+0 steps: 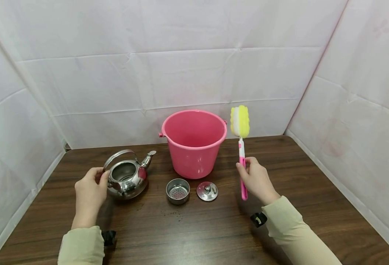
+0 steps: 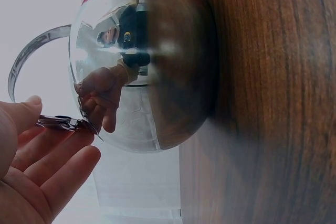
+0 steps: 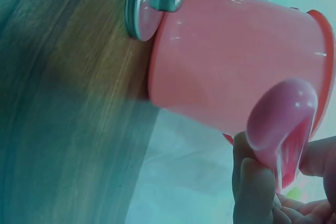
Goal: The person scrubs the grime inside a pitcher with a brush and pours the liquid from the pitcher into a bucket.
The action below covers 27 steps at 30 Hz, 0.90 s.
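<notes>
A shiny steel teapot (image 1: 127, 180) without its lid stands at the left of the table, its spout pointing right. My left hand (image 1: 91, 191) pinches the near end of its arched handle (image 2: 37, 45) between thumb and fingers. In my right hand (image 1: 259, 180) is a sponge brush (image 1: 242, 151), gripped by its pink handle (image 3: 283, 124). The brush stands upright above the table, with its yellow and white sponge head (image 1: 240, 121) at the top, right of the pink bucket (image 1: 194, 162). The inside of the teapot is only partly visible.
Between the hands, in front of the bucket, sit a round steel strainer (image 1: 178, 191) with a perforated base and a steel lid (image 1: 207, 191) with a knob. Small dark specks lie on the wooden table (image 1: 181, 239). White sheets (image 1: 188, 73) hang behind and at both sides.
</notes>
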Each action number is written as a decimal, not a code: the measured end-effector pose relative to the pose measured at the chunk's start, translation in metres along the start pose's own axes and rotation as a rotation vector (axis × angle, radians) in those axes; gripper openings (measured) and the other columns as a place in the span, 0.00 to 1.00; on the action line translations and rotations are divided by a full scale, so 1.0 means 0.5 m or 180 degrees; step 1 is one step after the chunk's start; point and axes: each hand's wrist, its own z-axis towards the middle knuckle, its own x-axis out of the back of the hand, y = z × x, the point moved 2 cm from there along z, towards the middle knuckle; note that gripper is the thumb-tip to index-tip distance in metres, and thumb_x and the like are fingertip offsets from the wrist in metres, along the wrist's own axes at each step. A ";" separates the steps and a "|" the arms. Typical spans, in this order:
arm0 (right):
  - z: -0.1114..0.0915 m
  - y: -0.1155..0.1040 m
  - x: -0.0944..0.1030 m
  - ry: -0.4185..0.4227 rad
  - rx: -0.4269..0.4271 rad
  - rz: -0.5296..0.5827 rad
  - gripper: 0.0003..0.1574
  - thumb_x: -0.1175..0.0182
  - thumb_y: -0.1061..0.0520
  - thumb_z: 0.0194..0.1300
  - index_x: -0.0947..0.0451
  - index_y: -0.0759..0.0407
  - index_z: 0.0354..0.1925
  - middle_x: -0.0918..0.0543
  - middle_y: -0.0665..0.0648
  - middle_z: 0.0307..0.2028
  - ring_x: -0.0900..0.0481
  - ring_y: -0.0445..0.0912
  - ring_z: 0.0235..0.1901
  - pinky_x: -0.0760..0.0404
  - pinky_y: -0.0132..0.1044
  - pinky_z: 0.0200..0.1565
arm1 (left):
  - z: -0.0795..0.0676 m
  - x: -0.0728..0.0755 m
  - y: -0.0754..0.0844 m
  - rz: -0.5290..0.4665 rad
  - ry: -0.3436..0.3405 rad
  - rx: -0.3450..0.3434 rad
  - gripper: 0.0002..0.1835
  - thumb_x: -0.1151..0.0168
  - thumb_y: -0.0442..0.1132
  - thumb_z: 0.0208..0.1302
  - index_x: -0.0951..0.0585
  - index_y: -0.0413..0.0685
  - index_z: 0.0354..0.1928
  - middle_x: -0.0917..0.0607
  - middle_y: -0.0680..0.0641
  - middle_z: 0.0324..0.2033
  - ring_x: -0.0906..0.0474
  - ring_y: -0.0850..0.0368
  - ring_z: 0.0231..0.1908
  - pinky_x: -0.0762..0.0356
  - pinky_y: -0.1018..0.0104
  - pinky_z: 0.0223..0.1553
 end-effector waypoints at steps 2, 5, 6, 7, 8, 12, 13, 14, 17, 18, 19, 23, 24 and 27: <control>-0.002 -0.005 0.002 0.0020 0.0020 0.0014 0.26 0.49 0.48 0.70 0.34 0.69 0.54 0.25 0.54 0.19 0.31 0.40 0.13 0.29 0.34 0.17 | 0.000 0.000 0.001 -0.0005 -0.0015 0.0017 0.12 0.42 0.36 0.66 0.22 0.32 0.44 0.16 0.33 0.34 0.20 0.41 0.33 0.26 0.52 0.33; -0.004 -0.011 0.004 0.0065 0.0052 0.0030 0.26 0.48 0.48 0.70 0.34 0.68 0.54 0.24 0.56 0.20 0.30 0.40 0.13 0.29 0.34 0.17 | -0.002 0.000 0.002 -0.0017 -0.0032 0.0030 0.12 0.42 0.36 0.66 0.22 0.32 0.44 0.16 0.33 0.35 0.20 0.41 0.34 0.26 0.52 0.33; -0.005 -0.013 0.005 0.0078 0.0066 0.0033 0.26 0.48 0.48 0.70 0.34 0.68 0.54 0.24 0.56 0.21 0.30 0.40 0.13 0.29 0.34 0.17 | -0.002 0.000 0.002 -0.0016 -0.0036 0.0031 0.12 0.42 0.36 0.66 0.22 0.32 0.44 0.16 0.33 0.35 0.20 0.41 0.34 0.26 0.53 0.33; -0.006 -0.015 0.006 0.0099 0.0082 0.0034 0.26 0.48 0.48 0.70 0.34 0.68 0.54 0.23 0.57 0.21 0.30 0.40 0.13 0.29 0.34 0.17 | -0.003 0.000 0.002 -0.0018 -0.0036 0.0033 0.12 0.42 0.36 0.66 0.22 0.32 0.44 0.16 0.33 0.35 0.20 0.41 0.33 0.26 0.54 0.32; -0.007 -0.018 0.007 0.0118 0.0105 0.0026 0.26 0.48 0.48 0.70 0.34 0.68 0.54 0.23 0.57 0.21 0.30 0.40 0.13 0.29 0.34 0.17 | -0.003 0.000 0.002 -0.0017 -0.0037 0.0033 0.11 0.42 0.36 0.66 0.21 0.32 0.43 0.16 0.33 0.34 0.20 0.42 0.33 0.26 0.55 0.32; -0.013 -0.030 0.010 0.0179 0.0184 0.0006 0.26 0.47 0.48 0.69 0.33 0.67 0.54 0.23 0.57 0.22 0.30 0.41 0.14 0.29 0.33 0.17 | -0.002 0.000 0.001 -0.0012 -0.0015 0.0029 0.11 0.42 0.36 0.65 0.21 0.33 0.43 0.15 0.34 0.34 0.20 0.43 0.33 0.27 0.59 0.30; -0.014 -0.034 0.011 0.0190 0.0205 0.0008 0.26 0.47 0.48 0.69 0.33 0.67 0.54 0.23 0.57 0.22 0.30 0.41 0.14 0.29 0.33 0.17 | -0.002 0.000 0.001 -0.0014 -0.0008 0.0027 0.11 0.42 0.36 0.65 0.21 0.33 0.43 0.15 0.34 0.34 0.20 0.43 0.33 0.27 0.59 0.30; -0.016 -0.038 0.011 0.0195 0.0223 0.0016 0.25 0.47 0.48 0.69 0.33 0.66 0.54 0.23 0.57 0.22 0.30 0.41 0.14 0.29 0.33 0.17 | -0.001 0.000 0.000 -0.0015 -0.0005 0.0027 0.11 0.42 0.36 0.65 0.21 0.33 0.43 0.15 0.34 0.34 0.20 0.43 0.33 0.27 0.59 0.30; -0.021 -0.049 0.013 0.0207 0.0270 0.0048 0.25 0.46 0.49 0.69 0.32 0.65 0.54 0.23 0.56 0.21 0.30 0.42 0.14 0.30 0.33 0.17 | -0.001 0.000 0.000 -0.0018 0.0007 0.0026 0.11 0.42 0.35 0.65 0.21 0.33 0.43 0.16 0.34 0.34 0.20 0.43 0.33 0.26 0.58 0.31; -0.022 -0.053 0.013 0.0204 0.0284 0.0058 0.24 0.46 0.49 0.69 0.32 0.65 0.54 0.23 0.56 0.21 0.30 0.42 0.14 0.30 0.33 0.17 | -0.001 0.000 0.000 -0.0018 0.0011 0.0028 0.11 0.42 0.35 0.65 0.21 0.33 0.43 0.15 0.34 0.34 0.20 0.43 0.33 0.26 0.58 0.31; -0.023 -0.056 0.014 0.0202 0.0298 0.0062 0.24 0.45 0.49 0.69 0.32 0.64 0.54 0.24 0.55 0.21 0.30 0.42 0.14 0.31 0.33 0.17 | -0.001 -0.001 0.000 -0.0019 0.0013 0.0030 0.11 0.42 0.35 0.65 0.21 0.33 0.43 0.16 0.34 0.34 0.20 0.43 0.33 0.26 0.58 0.31; -0.027 -0.065 0.013 0.0140 0.0316 0.0102 0.23 0.45 0.49 0.68 0.32 0.63 0.54 0.24 0.55 0.21 0.30 0.42 0.14 0.31 0.33 0.18 | -0.001 -0.001 0.000 -0.0013 0.0025 0.0025 0.11 0.41 0.35 0.65 0.21 0.33 0.43 0.16 0.34 0.34 0.19 0.43 0.33 0.26 0.58 0.30; -0.028 -0.067 0.013 0.0121 0.0322 0.0106 0.23 0.45 0.49 0.68 0.32 0.63 0.54 0.24 0.55 0.21 0.30 0.42 0.15 0.31 0.33 0.19 | -0.001 -0.001 0.000 -0.0013 0.0029 0.0020 0.11 0.41 0.35 0.65 0.21 0.33 0.43 0.16 0.34 0.34 0.19 0.43 0.33 0.26 0.58 0.30; -0.032 -0.075 0.013 0.0047 0.0347 0.0129 0.24 0.44 0.49 0.68 0.32 0.63 0.54 0.25 0.55 0.21 0.30 0.42 0.14 0.30 0.33 0.19 | -0.001 -0.001 0.000 -0.0012 0.0041 0.0004 0.11 0.41 0.35 0.65 0.21 0.33 0.42 0.16 0.33 0.33 0.19 0.42 0.32 0.26 0.56 0.31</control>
